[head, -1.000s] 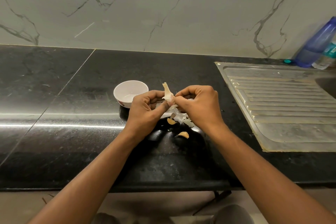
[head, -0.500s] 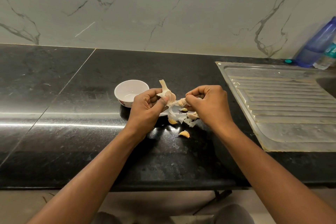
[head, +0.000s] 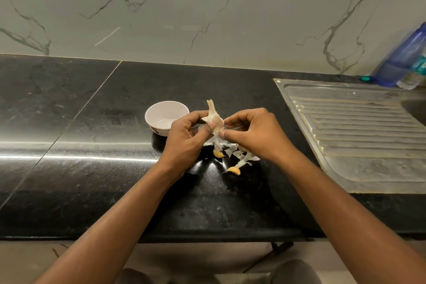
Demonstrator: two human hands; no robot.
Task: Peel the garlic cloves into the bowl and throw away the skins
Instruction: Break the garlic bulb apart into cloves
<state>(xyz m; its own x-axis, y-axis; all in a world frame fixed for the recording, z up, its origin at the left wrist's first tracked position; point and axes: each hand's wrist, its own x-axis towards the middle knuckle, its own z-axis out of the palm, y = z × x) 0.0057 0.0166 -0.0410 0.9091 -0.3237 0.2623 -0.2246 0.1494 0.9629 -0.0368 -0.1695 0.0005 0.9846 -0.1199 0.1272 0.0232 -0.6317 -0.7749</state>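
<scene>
Nearest, just below the hands on the glossy black stone counter: two loose yellowish garlic cloves. Just past them, under the right wrist: one heap of torn white papery skins, scraps too jumbled to count. Left hand: curled round one papery white garlic head, stalk up, thumb pressed on its side. Right hand: fingers curled, thumb and forefinger pinching at the same head; skin or clove, cannot tell. Step, likely: breaking cloves free. Steady the head with the left, pull outward with the right, low over the heap. Beyond the left knuckles: one small round white bowl, no clove seen inside.
</scene>
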